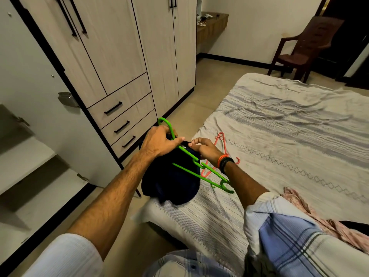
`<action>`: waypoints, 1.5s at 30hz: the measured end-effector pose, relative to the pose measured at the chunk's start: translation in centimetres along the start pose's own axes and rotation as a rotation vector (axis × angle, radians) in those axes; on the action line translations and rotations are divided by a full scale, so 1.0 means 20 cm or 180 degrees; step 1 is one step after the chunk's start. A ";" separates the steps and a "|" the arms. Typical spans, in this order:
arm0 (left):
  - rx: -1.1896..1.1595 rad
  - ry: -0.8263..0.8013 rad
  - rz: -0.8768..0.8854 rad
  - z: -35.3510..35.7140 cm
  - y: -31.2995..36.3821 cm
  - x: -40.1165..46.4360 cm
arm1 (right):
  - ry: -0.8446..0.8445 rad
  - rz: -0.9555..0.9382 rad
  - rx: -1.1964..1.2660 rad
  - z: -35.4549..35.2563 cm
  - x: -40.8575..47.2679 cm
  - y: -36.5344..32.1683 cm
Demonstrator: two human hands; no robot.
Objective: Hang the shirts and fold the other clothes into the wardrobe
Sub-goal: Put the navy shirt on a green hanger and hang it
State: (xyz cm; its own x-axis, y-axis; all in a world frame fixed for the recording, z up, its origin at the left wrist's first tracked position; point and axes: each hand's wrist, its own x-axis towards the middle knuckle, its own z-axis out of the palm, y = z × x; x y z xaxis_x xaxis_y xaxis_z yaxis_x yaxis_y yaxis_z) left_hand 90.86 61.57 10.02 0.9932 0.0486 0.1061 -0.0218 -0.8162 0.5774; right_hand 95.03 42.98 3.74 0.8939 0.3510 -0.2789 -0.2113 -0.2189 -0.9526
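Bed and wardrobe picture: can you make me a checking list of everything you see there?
Surface: bed with striped sheet, rumpled.
Job's things: dark shirt going onto green hanger; red hanger on bed; pink garment at bed edge.
Clutter: nothing seen.
Hands: left hand grips green hanger's neck; right hand pinches shirt.
Cables: white cable on shelf.
Surroundings: wardrobe, left door open; brown chair.

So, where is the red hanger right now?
The red hanger lies on the bed near its left edge, just beyond the right hand and partly hidden behind it.
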 end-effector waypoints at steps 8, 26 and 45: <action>-0.0117 0.0039 -0.0139 -0.04 -0.05 0.00 | -0.0247 -0.0296 -0.1174 -0.12 0.02 0.07; 0.0183 0.1174 -0.0599 -0.03 -0.11 0.00 | 0.0599 0.0304 -0.0600 -0.28 0.04 0.11; -0.0707 0.1770 -0.1606 -0.04 -0.14 -0.02 | 0.0392 0.0326 -0.0122 -0.28 0.04 0.10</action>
State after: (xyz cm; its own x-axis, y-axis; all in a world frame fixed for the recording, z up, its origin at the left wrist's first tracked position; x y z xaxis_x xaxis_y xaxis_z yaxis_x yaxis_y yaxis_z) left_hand 90.51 64.39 9.00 0.6872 0.7121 0.1438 0.3362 -0.4872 0.8059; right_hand 97.65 37.71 2.33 0.9106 0.2113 -0.3552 -0.2908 -0.2831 -0.9139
